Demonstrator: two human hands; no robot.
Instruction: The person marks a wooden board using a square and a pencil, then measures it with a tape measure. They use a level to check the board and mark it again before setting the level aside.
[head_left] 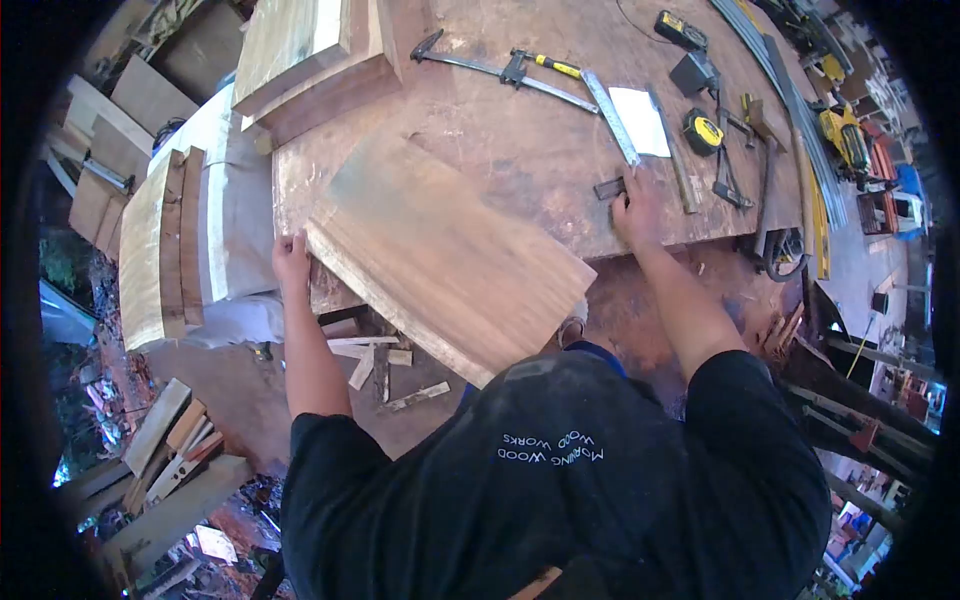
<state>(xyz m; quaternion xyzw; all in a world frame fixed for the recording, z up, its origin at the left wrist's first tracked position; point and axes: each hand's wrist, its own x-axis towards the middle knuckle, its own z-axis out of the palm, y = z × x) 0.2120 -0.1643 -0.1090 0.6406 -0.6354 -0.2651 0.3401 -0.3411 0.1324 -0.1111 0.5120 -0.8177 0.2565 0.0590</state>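
Observation:
A wide wooden board [450, 250] lies slanted over the front edge of the workbench, its near end against the dark shirt. At the board's left corner is my left hand [292, 262], its fingers closed on the edge. My right hand [637, 208] is on the bench to the right of the board, its fingers closed around the handle end of a try square [612, 112], whose metal blade points away from me. A small dark block [608, 188] touches the fingers of that hand. Beside the square lies a white paper [640, 122].
On the workbench [450, 110] are a bar clamp [510, 75], a yellow tape measure [703, 132], a hammer [768, 125] and thick stacked boards [310, 60]. More boards [160, 240] stand at the left. Wood offcuts [375, 362] lie below the bench.

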